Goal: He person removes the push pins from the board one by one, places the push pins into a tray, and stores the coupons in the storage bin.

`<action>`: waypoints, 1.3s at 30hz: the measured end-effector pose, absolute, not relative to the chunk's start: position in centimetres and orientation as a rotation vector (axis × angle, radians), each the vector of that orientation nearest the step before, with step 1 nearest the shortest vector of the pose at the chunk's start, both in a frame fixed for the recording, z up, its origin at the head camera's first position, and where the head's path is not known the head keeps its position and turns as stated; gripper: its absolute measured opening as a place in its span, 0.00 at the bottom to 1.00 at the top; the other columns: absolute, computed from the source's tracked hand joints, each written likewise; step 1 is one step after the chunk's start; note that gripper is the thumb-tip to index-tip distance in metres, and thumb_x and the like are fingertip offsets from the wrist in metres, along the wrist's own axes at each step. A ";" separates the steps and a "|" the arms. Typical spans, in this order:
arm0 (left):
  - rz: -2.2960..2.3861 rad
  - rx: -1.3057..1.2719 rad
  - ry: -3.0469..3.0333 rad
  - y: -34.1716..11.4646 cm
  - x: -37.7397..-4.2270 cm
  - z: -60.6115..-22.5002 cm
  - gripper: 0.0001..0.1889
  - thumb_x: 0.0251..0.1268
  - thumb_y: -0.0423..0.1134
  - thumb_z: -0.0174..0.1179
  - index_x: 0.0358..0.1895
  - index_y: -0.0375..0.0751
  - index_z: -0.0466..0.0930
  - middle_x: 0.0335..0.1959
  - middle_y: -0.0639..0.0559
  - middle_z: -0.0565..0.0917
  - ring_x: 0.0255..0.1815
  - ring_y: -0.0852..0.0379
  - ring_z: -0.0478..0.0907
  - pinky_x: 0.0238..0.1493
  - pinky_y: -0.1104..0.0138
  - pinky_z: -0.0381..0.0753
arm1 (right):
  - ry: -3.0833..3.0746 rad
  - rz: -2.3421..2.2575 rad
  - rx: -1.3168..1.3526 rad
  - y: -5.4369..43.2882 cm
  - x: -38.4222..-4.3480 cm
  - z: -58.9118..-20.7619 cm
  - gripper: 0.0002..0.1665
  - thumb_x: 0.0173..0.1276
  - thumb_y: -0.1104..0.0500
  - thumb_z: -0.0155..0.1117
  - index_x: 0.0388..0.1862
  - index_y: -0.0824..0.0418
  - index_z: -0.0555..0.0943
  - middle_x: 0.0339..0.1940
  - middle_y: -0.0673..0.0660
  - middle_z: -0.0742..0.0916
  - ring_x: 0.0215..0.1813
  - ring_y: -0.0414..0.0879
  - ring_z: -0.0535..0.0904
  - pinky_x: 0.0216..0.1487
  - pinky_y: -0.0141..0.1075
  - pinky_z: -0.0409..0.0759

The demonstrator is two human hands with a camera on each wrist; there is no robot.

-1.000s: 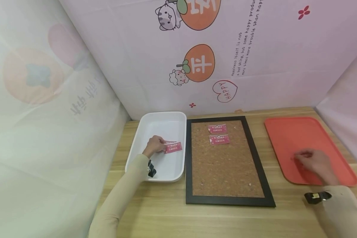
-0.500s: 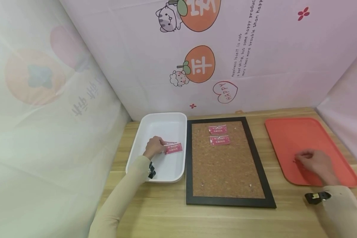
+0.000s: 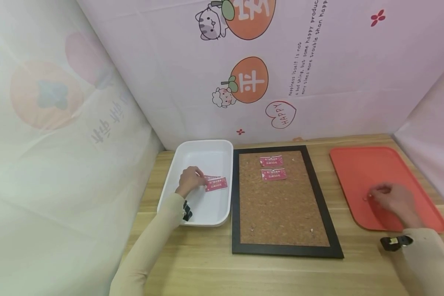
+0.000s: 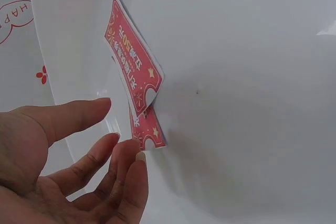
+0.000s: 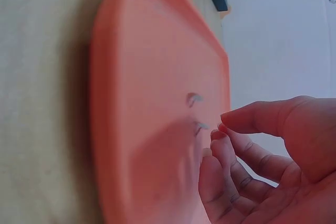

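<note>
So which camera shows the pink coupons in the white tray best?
Left wrist: the coupons appear largest there, their printing clearest. The head view shows them smaller, beside the left hand; the right wrist view misses them.

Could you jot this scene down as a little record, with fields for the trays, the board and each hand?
White tray: two loose pink coupons, overlapping
Left hand: in the white tray, thumb and fingers apart; contact with coupons unclear
Red tray: two small pale objects
Right hand: over the red tray; whether it holds anything unclear
Corkboard: between the trays; two coupons attached near its far end
</note>
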State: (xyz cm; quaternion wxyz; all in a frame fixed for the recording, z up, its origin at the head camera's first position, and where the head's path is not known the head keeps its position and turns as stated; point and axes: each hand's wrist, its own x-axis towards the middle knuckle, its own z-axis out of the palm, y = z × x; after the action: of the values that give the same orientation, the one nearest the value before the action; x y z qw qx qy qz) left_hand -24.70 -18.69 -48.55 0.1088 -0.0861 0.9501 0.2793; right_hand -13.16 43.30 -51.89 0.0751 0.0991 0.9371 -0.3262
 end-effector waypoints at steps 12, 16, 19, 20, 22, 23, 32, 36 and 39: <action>1.028 -0.039 2.939 -17.0 -24.8 -46.8 0.14 0.72 0.44 0.64 0.54 0.40 0.83 0.49 0.42 0.88 0.48 0.45 0.85 0.48 0.57 0.86 | 2.936 -0.945 0.223 40.9 -14.5 -49.7 0.38 0.81 0.41 0.52 0.63 0.75 0.78 0.57 0.80 0.83 0.40 0.61 0.88 0.30 0.42 0.82; 1.083 0.044 2.964 -15.7 -24.6 -46.3 0.13 0.72 0.43 0.65 0.53 0.40 0.84 0.47 0.43 0.89 0.47 0.45 0.87 0.50 0.55 0.86 | 2.924 -0.998 0.192 39.3 -14.9 -48.8 0.40 0.81 0.37 0.52 0.64 0.74 0.79 0.59 0.80 0.83 0.39 0.57 0.89 0.30 0.42 0.83; 1.110 0.106 2.959 -14.7 -24.5 -45.9 0.13 0.72 0.43 0.64 0.52 0.40 0.84 0.46 0.42 0.89 0.45 0.46 0.87 0.50 0.55 0.86 | 2.918 -1.045 0.171 37.8 -15.4 -48.2 0.40 0.81 0.38 0.52 0.65 0.73 0.78 0.59 0.79 0.83 0.39 0.56 0.89 0.30 0.43 0.86; 1.111 0.123 2.957 -14.4 -24.4 -45.8 0.13 0.72 0.43 0.64 0.52 0.40 0.84 0.46 0.43 0.89 0.45 0.46 0.87 0.50 0.55 0.87 | 2.909 -1.070 0.164 37.4 -15.5 -48.0 0.40 0.81 0.38 0.52 0.66 0.74 0.77 0.59 0.80 0.83 0.39 0.57 0.90 0.30 0.43 0.87; 1.112 0.160 2.950 -13.8 -24.4 -45.8 0.13 0.72 0.43 0.64 0.52 0.40 0.84 0.46 0.43 0.89 0.45 0.47 0.87 0.48 0.57 0.87 | 2.910 -1.096 0.149 36.4 -15.8 -47.7 0.39 0.82 0.39 0.51 0.66 0.74 0.77 0.58 0.80 0.83 0.40 0.59 0.90 0.30 0.43 0.87; 1.112 0.177 2.947 -13.5 -24.4 -45.7 0.13 0.72 0.43 0.65 0.52 0.40 0.84 0.46 0.43 0.89 0.44 0.48 0.87 0.48 0.58 0.88 | 2.907 -1.113 0.143 36.0 -16.0 -47.6 0.39 0.82 0.39 0.51 0.66 0.75 0.76 0.57 0.80 0.84 0.40 0.59 0.90 0.31 0.43 0.88; 1.168 0.317 2.892 -10.7 -24.2 -45.5 0.12 0.71 0.40 0.65 0.51 0.38 0.84 0.44 0.41 0.90 0.44 0.46 0.89 0.48 0.59 0.89 | 2.969 -1.132 0.085 33.3 -17.7 -47.0 0.32 0.81 0.44 0.55 0.60 0.73 0.81 0.52 0.76 0.87 0.43 0.53 0.86 0.31 0.33 0.81; 1.200 0.351 2.872 -9.7 -24.3 -45.5 0.12 0.71 0.39 0.65 0.50 0.36 0.84 0.44 0.40 0.91 0.44 0.46 0.90 0.47 0.60 0.89 | 2.973 -1.143 0.058 32.2 -18.4 -47.1 0.29 0.81 0.46 0.57 0.59 0.71 0.83 0.52 0.73 0.88 0.41 0.46 0.84 0.32 0.31 0.78; 1.214 0.383 2.853 -8.9 -24.3 -45.4 0.13 0.72 0.39 0.65 0.52 0.35 0.84 0.44 0.40 0.90 0.45 0.46 0.89 0.46 0.61 0.89 | 2.938 -1.194 0.046 31.4 -18.9 -47.2 0.27 0.81 0.47 0.57 0.59 0.69 0.83 0.52 0.73 0.88 0.38 0.40 0.84 0.31 0.32 0.81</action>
State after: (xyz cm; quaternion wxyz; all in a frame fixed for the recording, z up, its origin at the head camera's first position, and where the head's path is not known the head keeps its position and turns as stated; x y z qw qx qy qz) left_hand -24.31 -8.88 -45.42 0.0086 0.1224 0.9132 0.3885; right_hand -18.94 31.35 -47.20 -0.0148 0.0146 0.9262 -0.3764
